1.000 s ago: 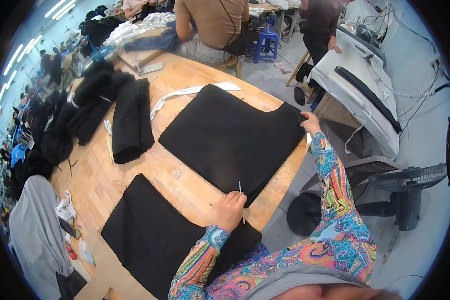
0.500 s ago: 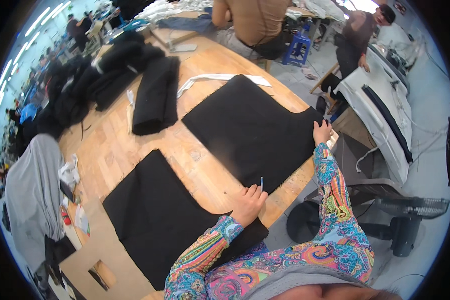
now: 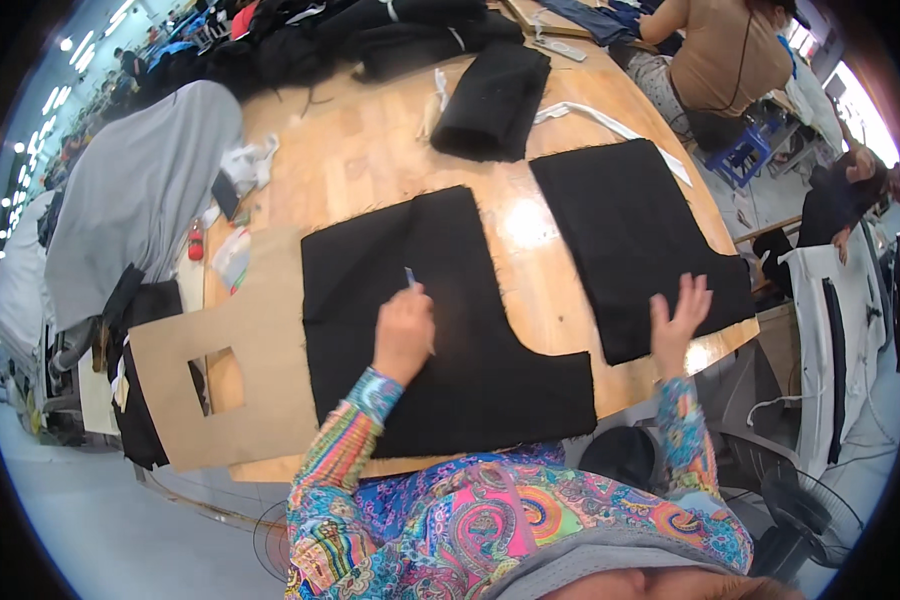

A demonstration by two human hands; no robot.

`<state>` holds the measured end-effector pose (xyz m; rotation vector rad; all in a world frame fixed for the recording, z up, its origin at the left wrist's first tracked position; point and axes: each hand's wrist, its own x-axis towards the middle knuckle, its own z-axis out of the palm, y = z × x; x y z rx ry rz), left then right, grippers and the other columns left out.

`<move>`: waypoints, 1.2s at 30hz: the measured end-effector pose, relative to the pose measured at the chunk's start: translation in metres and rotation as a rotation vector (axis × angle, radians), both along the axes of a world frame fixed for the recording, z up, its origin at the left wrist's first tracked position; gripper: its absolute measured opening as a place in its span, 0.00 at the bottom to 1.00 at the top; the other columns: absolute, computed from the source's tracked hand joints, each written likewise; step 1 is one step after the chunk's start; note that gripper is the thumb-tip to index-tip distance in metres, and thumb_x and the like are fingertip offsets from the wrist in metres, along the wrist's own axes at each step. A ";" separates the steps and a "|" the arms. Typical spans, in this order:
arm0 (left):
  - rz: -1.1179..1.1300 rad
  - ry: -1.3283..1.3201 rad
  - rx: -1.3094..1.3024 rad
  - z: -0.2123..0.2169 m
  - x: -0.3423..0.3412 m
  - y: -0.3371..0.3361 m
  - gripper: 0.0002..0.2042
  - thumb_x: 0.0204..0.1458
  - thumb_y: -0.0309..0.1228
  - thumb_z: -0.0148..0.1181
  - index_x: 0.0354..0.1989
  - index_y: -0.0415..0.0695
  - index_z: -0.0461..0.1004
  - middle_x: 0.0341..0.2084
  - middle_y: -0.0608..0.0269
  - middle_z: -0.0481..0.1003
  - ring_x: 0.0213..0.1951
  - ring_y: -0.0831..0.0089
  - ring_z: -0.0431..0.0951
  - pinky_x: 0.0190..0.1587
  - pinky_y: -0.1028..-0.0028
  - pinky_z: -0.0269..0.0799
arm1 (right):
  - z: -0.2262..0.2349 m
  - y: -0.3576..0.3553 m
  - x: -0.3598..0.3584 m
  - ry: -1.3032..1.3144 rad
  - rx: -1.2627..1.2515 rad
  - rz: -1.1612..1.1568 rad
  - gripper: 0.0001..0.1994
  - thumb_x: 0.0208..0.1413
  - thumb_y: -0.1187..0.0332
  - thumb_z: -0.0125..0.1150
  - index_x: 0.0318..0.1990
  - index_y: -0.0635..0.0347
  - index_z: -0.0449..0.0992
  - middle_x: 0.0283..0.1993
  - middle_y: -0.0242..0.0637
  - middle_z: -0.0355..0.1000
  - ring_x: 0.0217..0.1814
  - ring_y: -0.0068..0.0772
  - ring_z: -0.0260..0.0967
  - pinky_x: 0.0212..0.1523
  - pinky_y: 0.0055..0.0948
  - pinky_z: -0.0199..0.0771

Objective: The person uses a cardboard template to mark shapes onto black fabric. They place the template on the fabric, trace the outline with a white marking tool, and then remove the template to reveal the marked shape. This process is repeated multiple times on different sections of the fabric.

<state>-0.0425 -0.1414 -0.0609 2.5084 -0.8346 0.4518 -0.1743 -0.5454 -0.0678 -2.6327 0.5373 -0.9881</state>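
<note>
My left hand (image 3: 405, 333) is closed around a slim blue-and-white pen-like stick (image 3: 409, 274), whose end pokes out above the fingers. This hand is over the middle of a black cut fabric panel (image 3: 440, 400) with a frayed edge and a curved notch on its right side. Farther right lies a second black fabric panel (image 3: 625, 230) of similar shape. My right hand (image 3: 682, 315) is open, its fingers spread, over the near part of that second panel. Whether it touches the cloth, I cannot tell.
Left of the panels lies a brown card pattern (image 3: 270, 300) with a square cutout. A rolled black fabric bundle (image 3: 495, 100) and a white strip (image 3: 610, 120) are farther back. Grey cloth (image 3: 150, 180) drapes at left, a fan (image 3: 805, 515) stands at right, and a person (image 3: 735, 60) sits across the table.
The view has turned left. My left hand, still holding the stick, has gone from beside the right panel to over the left one. My right hand has left the right panel's edge, fingers spreading.
</note>
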 end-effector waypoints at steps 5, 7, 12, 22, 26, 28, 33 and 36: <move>0.097 -0.174 0.281 -0.014 0.049 0.075 0.09 0.45 0.26 0.54 0.37 0.42 0.68 0.42 0.56 0.74 0.49 0.63 0.71 0.49 0.65 0.63 | 0.025 0.159 -0.048 0.304 0.091 0.585 0.29 0.47 0.60 0.65 0.58 0.58 0.67 0.70 0.50 0.47 0.73 0.62 0.34 0.68 0.59 0.33; 0.116 -0.280 0.294 -0.016 0.080 0.092 0.07 0.46 0.26 0.52 0.36 0.43 0.69 0.39 0.60 0.74 0.46 0.65 0.72 0.47 0.64 0.63 | 0.028 0.186 -0.063 0.397 0.094 0.673 0.27 0.48 0.59 0.65 0.57 0.56 0.69 0.69 0.48 0.49 0.73 0.56 0.34 0.68 0.58 0.34; 0.388 -0.100 0.194 -0.013 0.151 0.124 0.05 0.48 0.26 0.51 0.34 0.47 0.69 0.31 0.63 0.74 0.43 0.66 0.72 0.44 0.64 0.63 | 0.034 0.223 -0.068 0.452 0.149 0.702 0.25 0.49 0.61 0.65 0.54 0.58 0.70 0.67 0.47 0.52 0.73 0.57 0.36 0.68 0.58 0.37; 0.381 -0.028 -0.215 0.026 0.068 0.171 0.05 0.48 0.26 0.56 0.34 0.43 0.69 0.31 0.56 0.73 0.39 0.56 0.73 0.40 0.60 0.67 | 0.034 0.238 -0.057 0.271 0.121 0.540 0.17 0.43 0.70 0.66 0.44 0.60 0.75 0.52 0.44 0.65 0.59 0.52 0.58 0.61 0.44 0.55; -0.135 0.313 -0.448 0.046 -0.079 0.116 0.06 0.45 0.25 0.63 0.24 0.40 0.71 0.31 0.56 0.75 0.31 0.58 0.76 0.35 0.67 0.73 | 0.029 0.179 -0.021 0.153 0.071 0.314 0.08 0.45 0.73 0.64 0.34 0.62 0.75 0.40 0.43 0.69 0.48 0.48 0.63 0.52 0.41 0.60; -0.433 0.388 -0.420 0.038 -0.118 0.075 0.07 0.43 0.25 0.64 0.27 0.42 0.70 0.33 0.57 0.75 0.34 0.59 0.75 0.37 0.65 0.72 | 0.029 0.158 0.031 0.076 0.039 0.439 0.05 0.47 0.69 0.63 0.30 0.60 0.76 0.37 0.40 0.71 0.48 0.46 0.63 0.51 0.41 0.59; -0.782 0.157 -0.116 0.009 -0.149 -0.041 0.13 0.40 0.31 0.64 0.33 0.45 0.69 0.32 0.63 0.72 0.37 0.66 0.72 0.38 0.68 0.67 | 0.026 0.141 0.174 0.106 -0.027 0.618 0.06 0.48 0.63 0.63 0.31 0.53 0.80 0.37 0.37 0.73 0.48 0.43 0.64 0.52 0.38 0.59; -0.778 0.046 0.040 0.005 -0.153 -0.066 0.08 0.44 0.31 0.58 0.32 0.46 0.69 0.28 0.67 0.72 0.35 0.70 0.72 0.35 0.71 0.65 | -0.005 0.149 0.232 0.221 0.116 0.476 0.09 0.47 0.58 0.64 0.32 0.50 0.82 0.40 0.38 0.73 0.50 0.45 0.64 0.53 0.39 0.61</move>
